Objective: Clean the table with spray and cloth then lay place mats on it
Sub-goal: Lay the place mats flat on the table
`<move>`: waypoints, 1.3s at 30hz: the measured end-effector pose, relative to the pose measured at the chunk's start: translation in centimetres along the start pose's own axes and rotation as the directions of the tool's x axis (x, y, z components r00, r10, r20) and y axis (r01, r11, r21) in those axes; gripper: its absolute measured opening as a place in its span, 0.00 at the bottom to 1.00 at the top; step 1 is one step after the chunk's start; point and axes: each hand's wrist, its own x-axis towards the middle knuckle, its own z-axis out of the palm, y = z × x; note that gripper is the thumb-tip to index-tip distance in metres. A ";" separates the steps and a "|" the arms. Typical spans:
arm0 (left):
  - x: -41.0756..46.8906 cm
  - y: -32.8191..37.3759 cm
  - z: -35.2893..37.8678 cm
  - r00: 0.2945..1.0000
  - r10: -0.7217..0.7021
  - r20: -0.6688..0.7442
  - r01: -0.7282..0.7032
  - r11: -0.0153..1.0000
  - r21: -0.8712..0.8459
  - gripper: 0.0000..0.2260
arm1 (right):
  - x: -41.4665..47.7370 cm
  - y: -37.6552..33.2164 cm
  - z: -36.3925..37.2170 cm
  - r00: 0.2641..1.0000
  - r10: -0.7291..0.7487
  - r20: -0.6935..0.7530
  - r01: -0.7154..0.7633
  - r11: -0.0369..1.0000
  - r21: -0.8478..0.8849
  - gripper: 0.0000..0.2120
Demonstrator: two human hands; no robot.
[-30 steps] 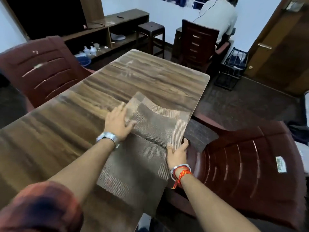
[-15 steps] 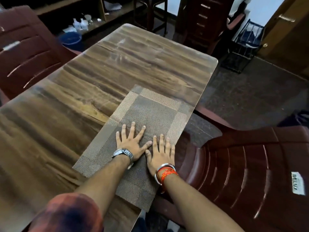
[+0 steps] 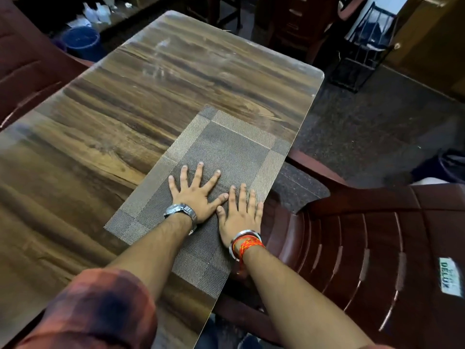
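Observation:
A grey woven place mat (image 3: 226, 147) with lighter border bands lies flat on the wood-grain table (image 3: 125, 117), along its right edge. My left hand (image 3: 197, 195), with a metal watch on the wrist, presses flat on the mat's middle, fingers spread. My right hand (image 3: 241, 215), with a bangle and orange thread on the wrist, lies flat beside it, near the mat's right border. Neither hand holds anything. No spray bottle or cloth is in my hands.
A dark red plastic chair (image 3: 364, 248) stands close to the table's right side. Another red chair (image 3: 27, 71) is at the left. A blue bucket (image 3: 80, 41) and small bottles sit at the back left. A black wire rack (image 3: 362, 54) stands at the far right.
One second ago the mat was curled up, held at its edges. It has been laid flat, and both hands now press on it with spread fingers. The view has tilted further down.

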 end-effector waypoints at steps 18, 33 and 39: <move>-0.1 -0.1 -0.2 0.999 0.002 0.033 -0.002 1.000 0.004 0.34 | -0.4 -0.2 -0.7 0.999 -0.002 0.035 0.002 1.000 -0.002 0.31; -0.5 -0.7 -1.3 0.995 0.094 0.021 -0.094 0.995 0.010 0.40 | -0.8 -0.3 -2.3 0.996 -0.022 -0.085 0.026 0.998 0.050 0.37; -4.7 -1.3 -2.9 0.977 0.106 -0.184 -0.111 0.994 -0.015 0.34 | -1.1 -1.8 -4.8 0.969 -0.111 -0.219 0.133 0.987 0.088 0.31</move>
